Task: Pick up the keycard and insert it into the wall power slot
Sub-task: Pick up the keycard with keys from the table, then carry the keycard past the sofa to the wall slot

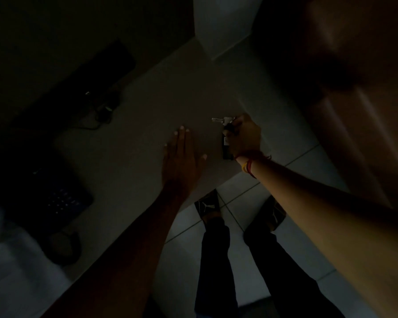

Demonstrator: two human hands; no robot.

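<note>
**A:** What does the scene look like?

**B:** A very dim room, seen from above by the person's own head camera. Both bare arms reach forward over a pale table (129, 143). Below its near edge you see a tiled floor (246, 198) and the person's two feet in dark sandals.

**A:** Where is the keycard?

**B:** The keycard (226, 148) is a dark, narrow tag near the table's right edge, under the right hand. A bunch of keys (221, 120) is joined to its far end and sticks out to the left of the fingers.

**A:** What is the right hand doing?

**B:** The right hand (244, 137) is curled down over the keycard, fingers closed round its upper part. Whether the card is lifted off the table or resting on it, I cannot tell in this light. A red and yellow thread band (251, 162) circles that wrist.

**A:** And the left hand?

**B:** The left hand (182, 157) lies flat on the table, palm down, fingers straight and spread a little, gripping nothing. It sits just beside the keycard, to its left, not touching it.

**A:** Anything else on the table?

**B:** At the far left there are dark shapes, a thin cable (94, 125) among them, too dim to name further.
</note>
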